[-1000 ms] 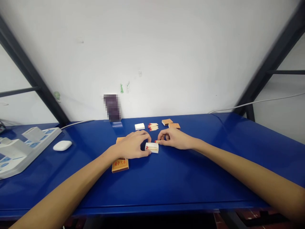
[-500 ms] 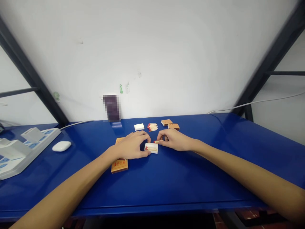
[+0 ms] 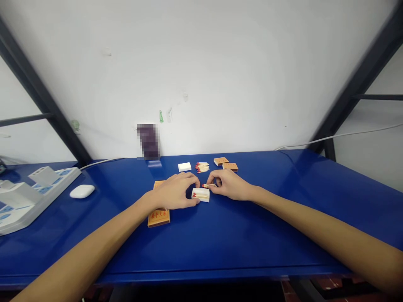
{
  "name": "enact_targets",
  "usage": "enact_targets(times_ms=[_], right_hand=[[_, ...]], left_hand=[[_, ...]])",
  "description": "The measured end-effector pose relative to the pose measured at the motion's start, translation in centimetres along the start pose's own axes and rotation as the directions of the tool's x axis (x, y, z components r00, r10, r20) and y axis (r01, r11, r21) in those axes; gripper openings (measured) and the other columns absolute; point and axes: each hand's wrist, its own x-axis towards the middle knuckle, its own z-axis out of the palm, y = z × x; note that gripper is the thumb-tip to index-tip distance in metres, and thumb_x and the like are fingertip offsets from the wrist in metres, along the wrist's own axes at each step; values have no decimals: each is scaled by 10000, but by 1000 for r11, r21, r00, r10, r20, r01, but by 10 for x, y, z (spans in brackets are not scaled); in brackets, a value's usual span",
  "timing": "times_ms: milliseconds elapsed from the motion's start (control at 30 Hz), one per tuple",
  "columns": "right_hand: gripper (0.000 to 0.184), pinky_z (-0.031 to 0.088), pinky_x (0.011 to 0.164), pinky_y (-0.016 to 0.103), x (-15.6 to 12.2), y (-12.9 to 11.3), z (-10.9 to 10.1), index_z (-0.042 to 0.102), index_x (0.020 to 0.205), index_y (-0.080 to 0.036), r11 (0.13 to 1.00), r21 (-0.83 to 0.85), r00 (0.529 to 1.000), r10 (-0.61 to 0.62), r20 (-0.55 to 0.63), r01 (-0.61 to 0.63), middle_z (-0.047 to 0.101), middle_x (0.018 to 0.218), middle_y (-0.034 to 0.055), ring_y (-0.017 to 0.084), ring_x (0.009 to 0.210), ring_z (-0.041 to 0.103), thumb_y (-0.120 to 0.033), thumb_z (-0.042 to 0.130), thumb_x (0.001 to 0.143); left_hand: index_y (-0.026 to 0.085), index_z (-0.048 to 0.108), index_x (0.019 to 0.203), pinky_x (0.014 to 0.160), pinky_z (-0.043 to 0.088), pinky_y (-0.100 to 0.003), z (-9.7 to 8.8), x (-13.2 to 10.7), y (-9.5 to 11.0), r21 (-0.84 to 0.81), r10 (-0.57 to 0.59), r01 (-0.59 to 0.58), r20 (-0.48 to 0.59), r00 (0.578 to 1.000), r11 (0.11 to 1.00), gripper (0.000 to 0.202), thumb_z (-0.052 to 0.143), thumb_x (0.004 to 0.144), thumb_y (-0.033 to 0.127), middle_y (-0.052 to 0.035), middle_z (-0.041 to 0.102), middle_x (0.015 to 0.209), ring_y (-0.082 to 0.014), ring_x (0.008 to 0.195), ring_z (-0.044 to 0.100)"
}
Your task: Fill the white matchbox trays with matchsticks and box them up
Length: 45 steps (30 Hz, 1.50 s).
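A small white matchbox tray point(image 3: 205, 199) lies on the blue table with a few red-tipped matches point(image 3: 200, 195) inside. My left hand point(image 3: 176, 191) grips the tray's left end between thumb and fingers. Just above the tray's right side, my right hand point(image 3: 229, 183) pinches some matches point(image 3: 209, 185), their red heads pointing left. How many it holds I cannot tell. Behind the tray is a loose pile of matches point(image 3: 202, 167). Orange matchboxes point(image 3: 159, 218) lie under and beside my left forearm, partly hidden by it.
A white matchbox tray point(image 3: 184, 167) sits left of the pile. Two orange-brown matchboxes point(image 3: 230, 167) lie to its right. Farther left are a white rounded case point(image 3: 82, 191) and a large power strip point(image 3: 40, 205) with plugs. A blurred dark object point(image 3: 149, 142) leans on the wall.
My right hand tilts the pinched matches slightly, close to the tray. My left hand keeps its grip on the tray. The whole view shifts a little.
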Motion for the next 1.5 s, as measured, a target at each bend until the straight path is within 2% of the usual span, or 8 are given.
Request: enact_targets(times_ms=[167,400,633,767,967,1167,1333,1500], right_hand=[[124,353,563,255,0,0,-6,658,845,-168,994,-107,999,-2,35,6,631,727,15,115,575,501,-278,605,866],[68,351,550,252,2,-3,-12,630,792,-170,996,-74,993,59,98,-52,622,665,-5,119,567,512,-227,615,825],[55,356,561,244,2,6,3,619,781,-167,1000,-16,999,2,-38,-3,619,691,-4,104,561,486,-205,605,818],[40,360,561,245,2,6,5,620,786,-168,1000,9,998,20,-57,-19,617,678,-7,106,557,491,-197,609,811],[124,347,541,248,1,-2,0,645,811,-162,998,41,995,40,-86,-37,585,628,-9,109,548,484,-285,632,824],[91,354,545,246,-4,-14,6,652,779,-172,996,8,985,-92,-148,94,608,645,-4,106,553,490,-253,631,815],[69,365,544,241,-7,-24,13,685,787,-179,991,-9,986,-133,-102,133,644,665,1,102,548,504,-231,645,807],[125,374,536,238,-6,-24,13,732,802,-181,988,14,987,-151,-55,152,676,671,6,103,538,520,-261,643,840]], left_hand=[[232,588,1009,861,423,-367,0,1,1,8,4,-4,-4,1000,1000,260,637,817,401,-27,594,1076,-233,1002,553],[236,589,1020,861,420,-367,0,1,-1,18,4,-4,0,1000,1000,276,640,811,409,-28,595,1076,-236,996,555],[237,590,1028,870,422,-372,0,1,-1,11,9,-9,-6,1000,1000,279,630,819,417,-32,600,1074,-239,999,551],[233,592,1029,878,424,-381,0,1,0,18,5,-5,-1,1000,1000,282,625,818,418,-41,600,1079,-247,1007,550],[239,587,1026,846,430,-367,1,1,0,23,2,-2,-5,1000,1000,282,631,816,422,-31,602,1063,-240,987,558],[229,580,1038,847,427,-367,1,2,-1,20,6,-6,-11,1000,1000,294,630,828,430,-31,602,1066,-236,990,556],[226,584,1016,852,425,-365,1,2,-2,-3,22,-22,-11,1000,1000,279,619,848,446,-34,601,1043,-231,976,556],[234,595,1004,863,421,-358,0,3,-1,-43,40,-40,-11,999,998,300,639,846,486,-20,605,1045,-219,975,561]])
